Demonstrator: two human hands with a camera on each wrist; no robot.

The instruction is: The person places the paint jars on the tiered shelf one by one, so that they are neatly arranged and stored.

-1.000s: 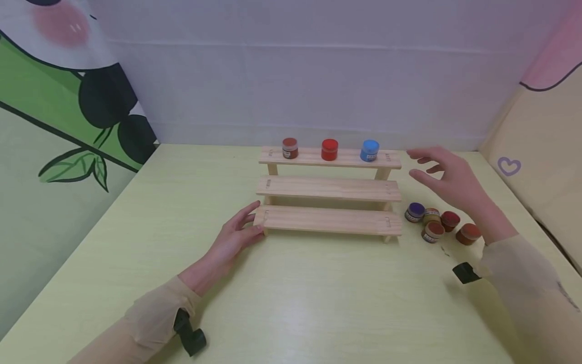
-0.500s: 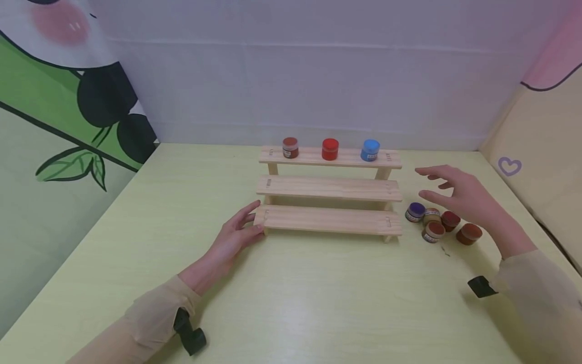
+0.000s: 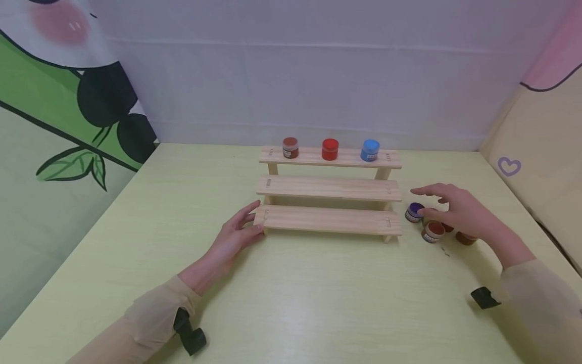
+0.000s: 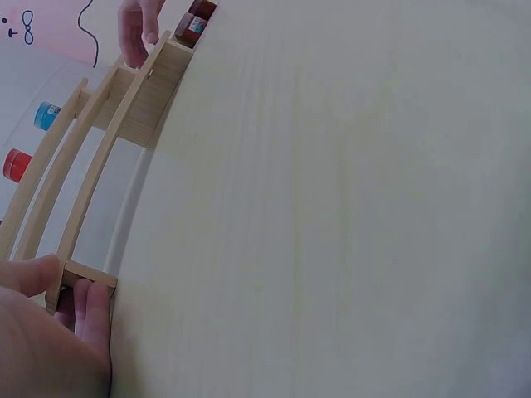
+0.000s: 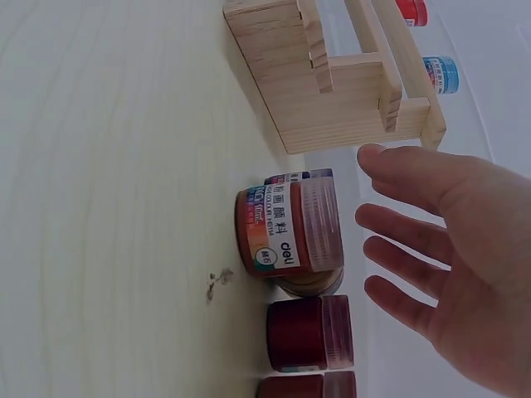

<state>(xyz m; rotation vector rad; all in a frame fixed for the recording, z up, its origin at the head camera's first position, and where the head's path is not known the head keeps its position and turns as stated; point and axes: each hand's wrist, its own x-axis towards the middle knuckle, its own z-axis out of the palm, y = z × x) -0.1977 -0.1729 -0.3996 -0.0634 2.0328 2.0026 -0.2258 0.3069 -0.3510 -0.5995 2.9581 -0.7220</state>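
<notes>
A three-tier wooden display rack point(image 3: 328, 189) stands on the table. My left hand point(image 3: 233, 236) holds the left end of its lowest tier. In the left wrist view the thumb lies at the plank and the fingers point(image 4: 95, 315) curl round the end support. My right hand point(image 3: 461, 210) hovers over a cluster of small paint jars, fingers apart, holding nothing. A purple-lidded jar point(image 3: 414, 212) is by its thumb; a brown-red jar point(image 3: 433, 231) is nearer me. A dark red jar point(image 5: 309, 333) shows in the right wrist view. The hand partly hides the other jars.
On the top tier stand a brown-red jar point(image 3: 290, 148), a red jar point(image 3: 330, 149) and a blue jar point(image 3: 370, 150), spaced apart. A pale cloth wall point(image 3: 295, 91) rises behind the table point(image 3: 291, 303). A small dark mark point(image 5: 219, 282) lies near the jars.
My right hand has come down from beside the top tier to just above the jar cluster, now covering some jars. The left hand and the rack have stayed put.
</notes>
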